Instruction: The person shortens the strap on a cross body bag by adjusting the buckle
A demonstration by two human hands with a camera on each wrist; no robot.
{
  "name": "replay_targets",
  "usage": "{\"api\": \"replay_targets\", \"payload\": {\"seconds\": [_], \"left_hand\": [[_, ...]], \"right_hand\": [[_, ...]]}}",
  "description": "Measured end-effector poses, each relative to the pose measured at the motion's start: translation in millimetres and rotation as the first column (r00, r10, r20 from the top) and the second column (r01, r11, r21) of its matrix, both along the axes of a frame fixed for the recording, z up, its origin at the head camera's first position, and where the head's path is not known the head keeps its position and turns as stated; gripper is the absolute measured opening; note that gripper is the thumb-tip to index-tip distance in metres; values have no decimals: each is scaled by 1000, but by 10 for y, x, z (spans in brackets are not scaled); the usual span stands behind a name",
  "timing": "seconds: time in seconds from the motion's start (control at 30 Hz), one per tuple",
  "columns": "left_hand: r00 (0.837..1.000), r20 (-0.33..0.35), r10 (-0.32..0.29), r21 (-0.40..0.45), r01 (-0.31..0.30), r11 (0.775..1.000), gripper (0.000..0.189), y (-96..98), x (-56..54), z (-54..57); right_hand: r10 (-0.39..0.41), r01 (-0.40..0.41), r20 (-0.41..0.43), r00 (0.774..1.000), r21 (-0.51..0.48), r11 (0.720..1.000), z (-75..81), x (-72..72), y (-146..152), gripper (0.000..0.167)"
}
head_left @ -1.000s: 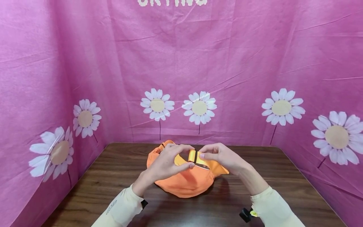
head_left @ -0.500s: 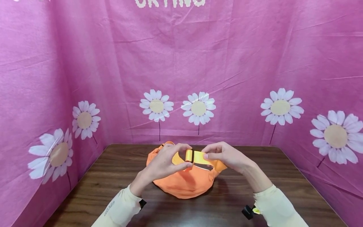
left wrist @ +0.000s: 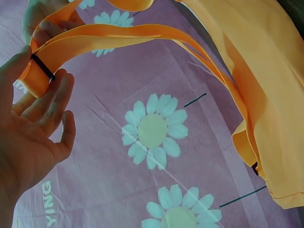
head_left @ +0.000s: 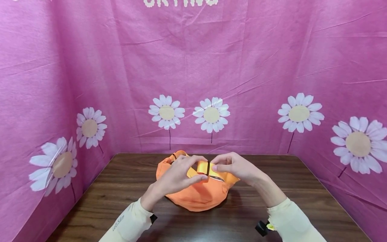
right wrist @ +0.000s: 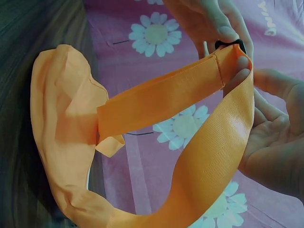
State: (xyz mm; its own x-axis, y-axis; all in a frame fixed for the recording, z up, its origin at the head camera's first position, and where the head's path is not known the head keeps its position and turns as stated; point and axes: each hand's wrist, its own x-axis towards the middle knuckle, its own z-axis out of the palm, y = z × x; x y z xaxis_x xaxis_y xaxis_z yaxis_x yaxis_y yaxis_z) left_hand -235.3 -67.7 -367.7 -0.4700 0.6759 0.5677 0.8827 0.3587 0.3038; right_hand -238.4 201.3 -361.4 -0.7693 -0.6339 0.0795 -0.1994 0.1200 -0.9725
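Note:
An orange waist bag [head_left: 198,196] lies on the brown table, its yellow-orange webbing strap [right wrist: 209,152] raised in a loop above it. The strap runs through a black slide buckle [left wrist: 42,67]. My left hand [head_left: 176,173] pinches the strap at the buckle between thumb and fingertips, seen from the side in the left wrist view. Just right of the buckle, my right hand [head_left: 239,168] grips the strap with thumb and fingers. In the right wrist view, its fingertips reach inside the strap's fold at the buckle.
The wood-grain table [head_left: 266,215] ends at a back edge close behind the bag. A pink cloth [head_left: 187,67] with printed daisies hangs at the back and both sides. A black wrist strap piece [head_left: 261,228] hangs below the right sleeve.
My right hand slid right along the strap, lengthening the stretch beside the buckle, then came back left close to it. The buckle shifted slightly left and back; the bag stays in place.

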Motion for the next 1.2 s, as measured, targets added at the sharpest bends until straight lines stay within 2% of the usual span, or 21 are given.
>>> {"api": "replay_targets", "payload": {"seconds": [0.17,0.33,0.47,0.73,1.07,1.2], "left_hand": [[1000,-9,22,12,-22,1000,45,-38,-11,31],[999,-22,36,41,-35,999,48,-86,-19,60],[999,-13,39,52,-38,998,49,-94,-19,70],[1000,9,30,33,-30,999,49,-64,-14,41],[1000,18,0,2,0,1000,46,9,-2,-22],[1000,2,-7,5,7,1000,47,19,-8,-25]], "right_hand": [[-44,43,35,998,21,999,16,-22,70,29],[-93,95,-38,995,56,994,-8,-75,161,25],[-103,107,-66,992,54,993,-17,-91,183,23],[-88,92,-76,993,60,994,-10,-66,138,23],[-7,10,-72,997,36,999,-12,-11,6,19],[-6,8,-62,998,39,999,-10,-6,-6,20]]}}
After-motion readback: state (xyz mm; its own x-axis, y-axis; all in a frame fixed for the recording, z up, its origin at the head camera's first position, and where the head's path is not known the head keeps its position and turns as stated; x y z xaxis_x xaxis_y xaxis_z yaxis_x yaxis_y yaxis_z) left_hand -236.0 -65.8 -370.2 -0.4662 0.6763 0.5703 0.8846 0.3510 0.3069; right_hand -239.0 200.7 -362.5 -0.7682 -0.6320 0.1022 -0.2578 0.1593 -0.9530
